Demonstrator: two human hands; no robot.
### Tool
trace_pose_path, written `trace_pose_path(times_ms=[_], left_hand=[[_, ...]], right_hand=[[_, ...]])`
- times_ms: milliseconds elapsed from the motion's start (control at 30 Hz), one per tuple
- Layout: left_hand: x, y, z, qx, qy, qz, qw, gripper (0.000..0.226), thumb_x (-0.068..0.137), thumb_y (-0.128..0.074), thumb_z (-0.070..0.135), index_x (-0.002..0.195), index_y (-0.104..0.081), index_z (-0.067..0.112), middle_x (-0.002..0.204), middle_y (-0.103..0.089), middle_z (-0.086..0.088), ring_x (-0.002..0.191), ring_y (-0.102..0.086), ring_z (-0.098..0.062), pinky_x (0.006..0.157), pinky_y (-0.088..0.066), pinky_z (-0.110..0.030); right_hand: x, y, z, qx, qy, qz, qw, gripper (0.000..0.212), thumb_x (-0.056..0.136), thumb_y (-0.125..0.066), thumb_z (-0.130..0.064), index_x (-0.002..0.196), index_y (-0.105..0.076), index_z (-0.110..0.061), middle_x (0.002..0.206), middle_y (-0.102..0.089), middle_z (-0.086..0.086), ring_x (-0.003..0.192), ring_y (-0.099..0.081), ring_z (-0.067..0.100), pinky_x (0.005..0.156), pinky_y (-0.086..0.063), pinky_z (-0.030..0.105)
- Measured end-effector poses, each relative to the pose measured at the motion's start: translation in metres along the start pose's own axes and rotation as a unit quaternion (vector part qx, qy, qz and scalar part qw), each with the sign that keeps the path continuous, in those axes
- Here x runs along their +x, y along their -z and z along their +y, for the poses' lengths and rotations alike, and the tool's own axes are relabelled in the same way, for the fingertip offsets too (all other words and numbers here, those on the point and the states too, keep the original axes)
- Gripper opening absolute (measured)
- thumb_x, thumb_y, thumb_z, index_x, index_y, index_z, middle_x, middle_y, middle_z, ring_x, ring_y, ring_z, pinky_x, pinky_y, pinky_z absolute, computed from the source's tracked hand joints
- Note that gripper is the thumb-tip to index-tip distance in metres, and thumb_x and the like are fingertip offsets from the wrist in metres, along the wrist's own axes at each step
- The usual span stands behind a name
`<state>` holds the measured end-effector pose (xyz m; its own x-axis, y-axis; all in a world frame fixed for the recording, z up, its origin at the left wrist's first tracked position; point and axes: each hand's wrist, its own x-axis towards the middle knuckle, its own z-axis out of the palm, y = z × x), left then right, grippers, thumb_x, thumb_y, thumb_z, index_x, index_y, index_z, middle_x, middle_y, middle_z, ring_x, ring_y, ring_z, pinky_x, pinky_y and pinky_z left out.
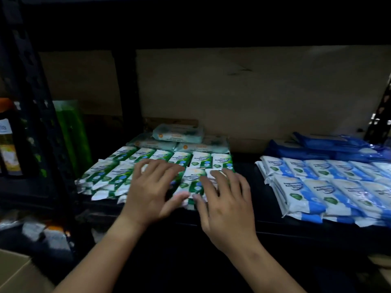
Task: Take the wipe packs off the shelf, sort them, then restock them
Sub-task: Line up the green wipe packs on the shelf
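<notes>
Cardboard box corner (pixel 14 271) sits lowest on my left, nearest the camera, with some blurry clutter just past it on the floor that I can't make out. Both bare forearms reach up from the bottom of the view to the black shelf (pixel 275 218). My left hand (pixel 152 187) lies flat with fingers spread on the green wipe packs (pixel 118 170), and my right hand (pixel 224 199) is right beside it, fingers also spread and relaxed, resting on the front right end of that same green bunch. Neither hand is curled around anything; the thumbs nearly meet over the front edge of one pack.

Those green packs lie in two rows, side by side, directly under and ahead of my hands. Just behind them are the pale teal wipe packs (pixel 179 133), one stacked on top of two others. Well off to my right, apart from either hand, are the blue wipe packs (pixel 317 187) in rows, with darker blue packs (pixel 317 144) behind them.

Far left, past the black upright post (pixel 42 115), there's a green bag (pixel 69 132) and a dark bottle (pixel 10 140). Brown cardboard backing (pixel 254 92) covers the rear.
</notes>
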<state>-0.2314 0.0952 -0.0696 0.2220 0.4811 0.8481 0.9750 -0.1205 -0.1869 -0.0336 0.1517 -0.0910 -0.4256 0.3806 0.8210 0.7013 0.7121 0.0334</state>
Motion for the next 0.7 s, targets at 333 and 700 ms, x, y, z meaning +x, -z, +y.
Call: trace_pose_path(times_ms=[333, 700], left_hand=[[0.113, -0.062, 0.198, -0.443, 0.291, -0.125, 0.839, 0.043, 0.097, -0.061, 0.036, 0.137, -0.051, 0.024, 0.137, -0.055, 0.004, 0.125, -0.052, -0.014, 0.104, -0.038, -0.025], [0.145, -0.121, 0.229, -0.509, 0.461, -0.216, 0.694, 0.05, 0.096, -0.05, 0.019, 0.145, -0.043, 0.014, 0.137, -0.04, 0.007, 0.127, -0.048, -0.022, 0.104, -0.039, -0.032]], right_hand=[[-0.038, 0.07, 0.148, -0.111, -0.17, 0.082, 0.976, 0.035, 0.098, -0.05, -0.04, 0.105, -0.073, -0.016, 0.107, -0.071, 0.006, 0.109, -0.058, 0.035, 0.1, -0.035, 0.056], [-0.064, 0.079, 0.194, -0.111, -0.335, -0.194, 0.915, 0.101, 0.069, 0.006, -0.098, 0.15, -0.03, -0.05, 0.164, -0.019, -0.007, 0.151, 0.0, 0.031, 0.111, 0.007, 0.074]])
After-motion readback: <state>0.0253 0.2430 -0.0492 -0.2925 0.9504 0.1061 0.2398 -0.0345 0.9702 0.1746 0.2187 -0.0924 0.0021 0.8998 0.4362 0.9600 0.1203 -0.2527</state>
